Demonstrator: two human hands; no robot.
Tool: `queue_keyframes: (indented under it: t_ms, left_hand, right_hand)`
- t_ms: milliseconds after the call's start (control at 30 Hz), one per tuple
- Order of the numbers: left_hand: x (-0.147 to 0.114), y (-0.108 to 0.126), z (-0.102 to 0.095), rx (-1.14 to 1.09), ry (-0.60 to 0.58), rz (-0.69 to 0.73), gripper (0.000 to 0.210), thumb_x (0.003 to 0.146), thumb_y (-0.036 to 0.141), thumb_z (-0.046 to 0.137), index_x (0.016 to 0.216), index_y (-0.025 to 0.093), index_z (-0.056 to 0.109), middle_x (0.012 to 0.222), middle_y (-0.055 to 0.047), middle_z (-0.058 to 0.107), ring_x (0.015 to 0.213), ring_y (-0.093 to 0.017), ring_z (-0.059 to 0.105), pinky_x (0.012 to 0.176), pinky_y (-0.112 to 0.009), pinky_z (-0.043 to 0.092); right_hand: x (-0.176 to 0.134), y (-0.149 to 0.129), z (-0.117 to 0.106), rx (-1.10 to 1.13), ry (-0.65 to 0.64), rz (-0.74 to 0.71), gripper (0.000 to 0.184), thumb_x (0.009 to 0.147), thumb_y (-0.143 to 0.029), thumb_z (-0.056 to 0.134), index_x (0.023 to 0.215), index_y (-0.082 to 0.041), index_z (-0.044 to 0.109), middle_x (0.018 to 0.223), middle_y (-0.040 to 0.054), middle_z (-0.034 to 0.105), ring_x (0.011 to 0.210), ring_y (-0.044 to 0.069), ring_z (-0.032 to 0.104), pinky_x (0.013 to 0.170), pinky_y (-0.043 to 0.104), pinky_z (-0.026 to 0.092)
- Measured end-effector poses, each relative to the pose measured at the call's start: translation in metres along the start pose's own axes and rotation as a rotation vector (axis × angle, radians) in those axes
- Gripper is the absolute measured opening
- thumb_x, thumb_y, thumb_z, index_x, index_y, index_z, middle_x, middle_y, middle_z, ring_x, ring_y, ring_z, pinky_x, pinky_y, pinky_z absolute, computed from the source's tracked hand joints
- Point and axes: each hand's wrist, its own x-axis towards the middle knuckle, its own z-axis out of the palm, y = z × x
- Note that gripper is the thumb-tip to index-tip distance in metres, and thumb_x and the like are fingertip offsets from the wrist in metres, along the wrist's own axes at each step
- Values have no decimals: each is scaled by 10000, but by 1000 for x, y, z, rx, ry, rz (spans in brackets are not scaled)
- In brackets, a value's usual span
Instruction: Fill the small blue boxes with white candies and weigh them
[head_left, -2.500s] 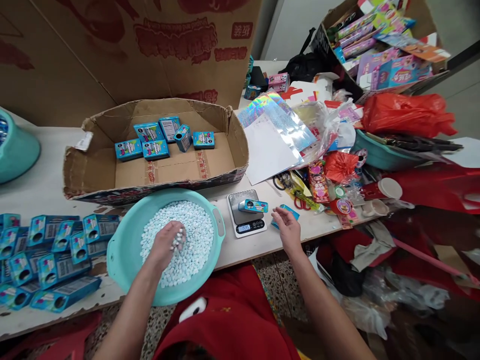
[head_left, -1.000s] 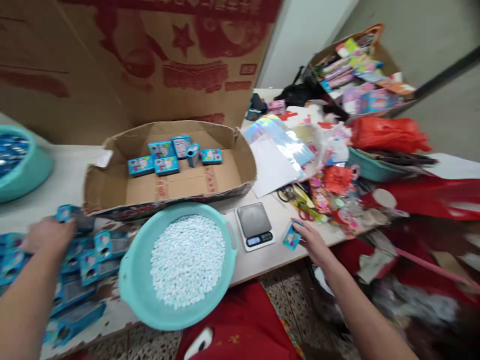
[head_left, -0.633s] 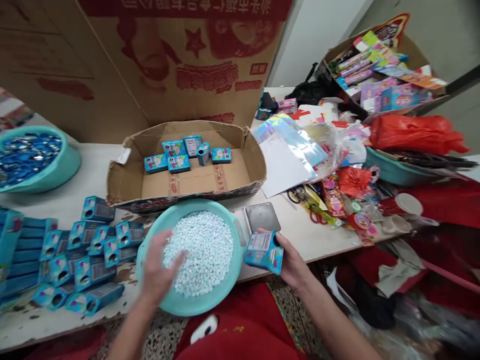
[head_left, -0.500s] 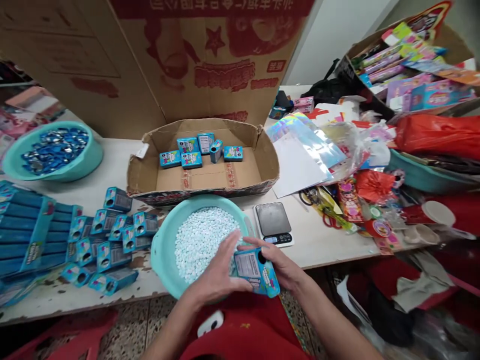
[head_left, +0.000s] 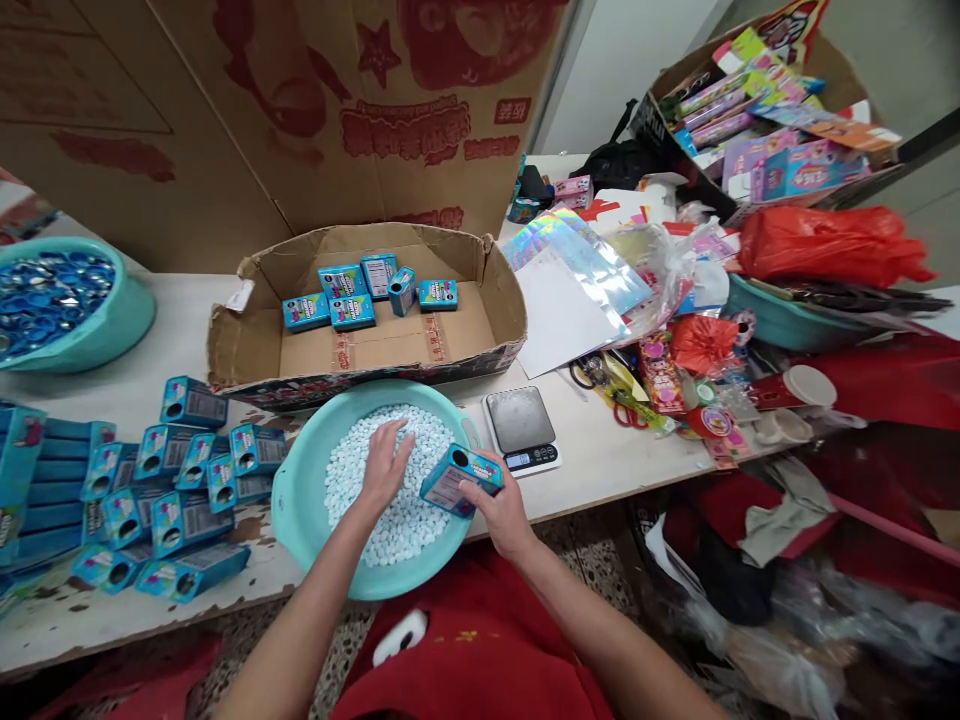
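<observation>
A turquoise basin [head_left: 295, 520] holds many small white candies [head_left: 397, 530]. My left hand [head_left: 384, 470] reaches into the basin with fingers and thumb apart, its fingertips at the candies' surface; nothing shows in it. My right hand [head_left: 506, 510] grips a small blue printed box [head_left: 450, 485], tilted over the basin's right side. That box's dark round hole faces up and away from me. Directly behind the basin stands a low cardboard tray [head_left: 405, 355] with several similar blue boxes [head_left: 350, 310] inside. A small digital scale [head_left: 520, 422] sits right of the basin.
Several blue boxes with round holes [head_left: 180, 520] are grouped at the left, beside stacked blue cartons [head_left: 60, 475]. Another turquoise basin [head_left: 124, 320] contains blue shiny packets. Scissors [head_left: 585, 372], sheets [head_left: 559, 315] and a red plastic bag [head_left: 825, 250] clutter the right. A large carton [head_left: 300, 130] stands behind.
My left hand has left the box and moved to the candies. My right hand has turned the box and brought it over the basin. The view has shifted right.
</observation>
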Motion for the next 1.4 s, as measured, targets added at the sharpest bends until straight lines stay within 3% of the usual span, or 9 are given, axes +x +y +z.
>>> queue_keyframes:
  t_ms: [100,167,267,333,467,633,767,967,1400]
  left_hand:
    - [26,-6,33,368,-47,55,423,876,433,426,1227,216,515,1332,-109,454,1240,-289,358,1045,-462,268]
    - [19,-7,46,536,-147,88,369,867,431,441,1175,260,549,1271,-85,498,1158,-289,410,971,-458,332]
    - [-14,-9,44,625,-335,138,321,837,446,471,1053,245,596,1108,-81,559,1026,-275,471,875,-420,388]
    - [-38,-14,32,566,-363,113,323,798,461,516,978,211,615,1061,-95,563,1026,-282,475,884,-415,383]
    - [-61,-30,1,268,-181,-95,208,708,377,621,825,205,630,963,-81,583,977,-275,528,890,-415,384]
    - [-48,-30,-25,18,102,-218,211,754,391,558,717,184,564,716,-45,563,731,-209,582,672,-322,449]
    - [-49,-3,-40,-271,219,-253,365,829,526,402,809,178,513,683,-21,549,494,-133,516,427,-233,357]
    - [-56,44,-52,-1108,359,-168,280,722,417,628,742,163,512,629,20,544,537,-99,541,543,-217,440]
    - [-51,63,-42,-1136,557,-179,283,681,365,697,742,155,519,608,43,530,475,-65,487,535,-213,457]
  right_hand:
    - [6,14,-3,-47,65,-76,472,702,-361,747,1093,-201,535,1000,32,624,900,187,580,844,321,459]
    - [7,22,-4,-45,113,-88,465,706,-369,740,1085,-193,535,974,31,627,868,182,580,829,320,462]
    - [5,31,-4,-22,160,-64,454,709,-390,731,1064,-181,540,915,25,632,806,172,576,784,311,468]
    - [3,34,-3,-13,155,-38,443,716,-417,717,1045,-174,547,876,21,629,769,165,571,746,300,471]
    - [4,25,4,-30,117,-7,468,733,-462,681,1079,-178,542,916,31,635,805,176,578,747,305,477]
    - [9,2,18,-275,-51,-86,472,680,-432,740,1042,-178,576,927,45,638,845,214,581,789,349,468]
    - [4,-2,31,-497,-165,-272,385,703,-400,724,1006,-192,609,983,60,617,916,246,569,852,391,438]
    - [-18,2,58,-614,-308,-438,298,721,-277,711,993,-213,608,975,58,596,944,238,552,856,375,430]
    - [-7,-21,57,-643,-363,-437,322,679,-240,755,969,-212,619,921,31,586,894,211,552,814,338,430]
